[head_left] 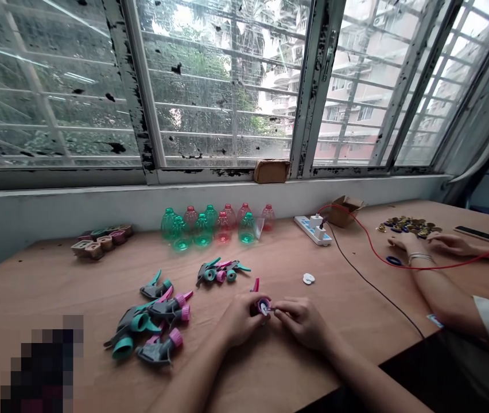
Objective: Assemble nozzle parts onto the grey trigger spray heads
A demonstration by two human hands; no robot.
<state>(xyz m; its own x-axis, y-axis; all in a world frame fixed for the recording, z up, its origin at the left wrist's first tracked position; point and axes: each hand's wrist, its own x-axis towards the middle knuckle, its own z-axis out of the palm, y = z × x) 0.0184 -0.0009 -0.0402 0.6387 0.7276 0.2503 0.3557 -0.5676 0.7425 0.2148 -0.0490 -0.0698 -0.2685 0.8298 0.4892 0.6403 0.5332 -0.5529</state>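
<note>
A small pink-and-white plastic sprayer part (263,307) is pinched between the fingertips of both hands, with the left hand (240,320) curled around it and the right hand (302,324) pressed close against it. It is in front of the power strip (312,230). Left of the strip, glossy teal-and-grey sprayer heads (162,310) lie in loose groups, and beyond them stand ribbed green and pink plastic bottles (202,229), none topped with a head. Right of the strip, another person's hands (449,244) rest near a heap of small rings (408,226).
</note>
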